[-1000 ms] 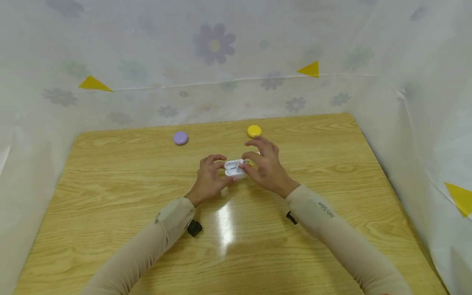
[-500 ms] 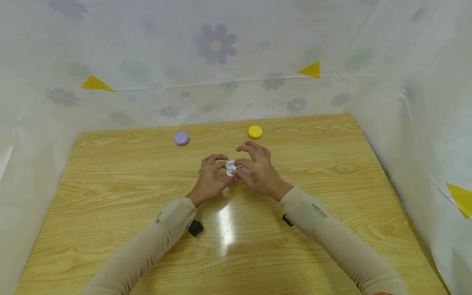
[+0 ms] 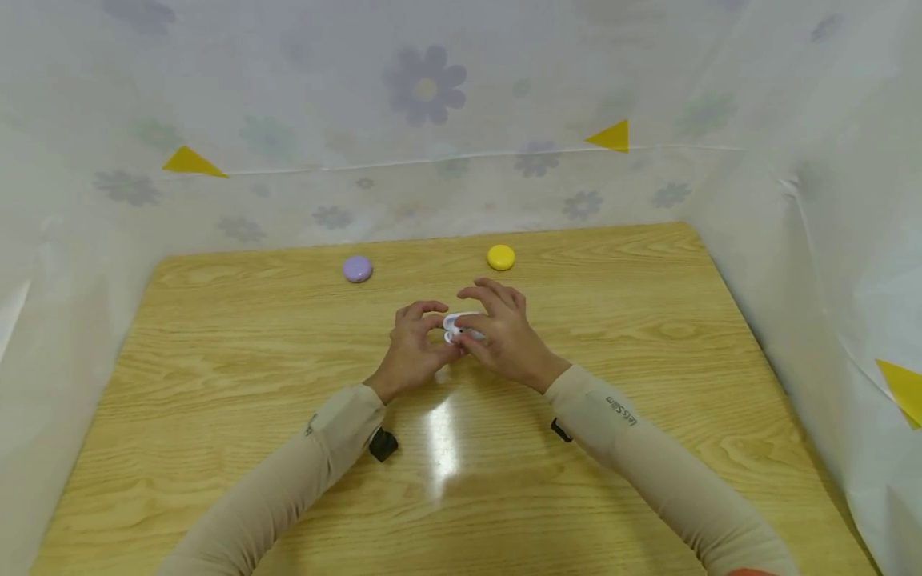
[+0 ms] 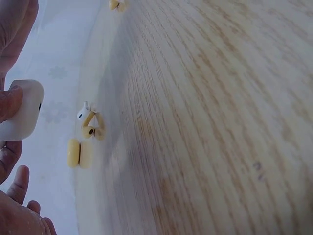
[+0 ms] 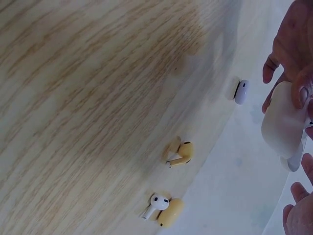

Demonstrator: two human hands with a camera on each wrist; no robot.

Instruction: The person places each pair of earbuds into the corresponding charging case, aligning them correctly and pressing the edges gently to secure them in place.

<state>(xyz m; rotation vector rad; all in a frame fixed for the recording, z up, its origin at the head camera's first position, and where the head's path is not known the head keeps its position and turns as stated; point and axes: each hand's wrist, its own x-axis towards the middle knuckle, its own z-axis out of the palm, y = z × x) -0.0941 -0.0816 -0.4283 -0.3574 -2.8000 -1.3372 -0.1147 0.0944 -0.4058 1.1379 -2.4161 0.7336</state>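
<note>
Head view: 2 hands meet above middle of desk (image 3: 245,352), w/ white case (image 5: 282,120) betw. them.
White case: lid stands open; it is held in the air, approx. at desk centre.
L hand (image 3: 419,348): thumb + fingers bent round one end of the case.
L grip: parted only as wide as the case; has hold of it.
R hand (image 3: 507,340): at the other end of the case, thumb + index bent in, other fingers raised apart.
R grip: thumb + index nearly meet, pinching held bud (image 3: 459,330).
Held bud: white, at mouth of the case, mostly hid by fingers; cannot tell if it sits in its slot.
Purple case (image 3: 357,270): on desk, near far edge, L of centre.
Yellow case (image 3: 500,258): also near far edge, R of the purple one, well apart.
Yellow bud (image 5: 183,153): lies on desk, R wrist view.
Loose white bud (image 5: 157,201): on desk, near yellow case; cannot tell if touching.
Sleeves (image 3: 281,488): beige, both arms; R one has dark lettering.
Cloth (image 3: 310,96): pale, w/ flowers, stands behind desk; yellow triangles (image 3: 195,162) on it.
</note>
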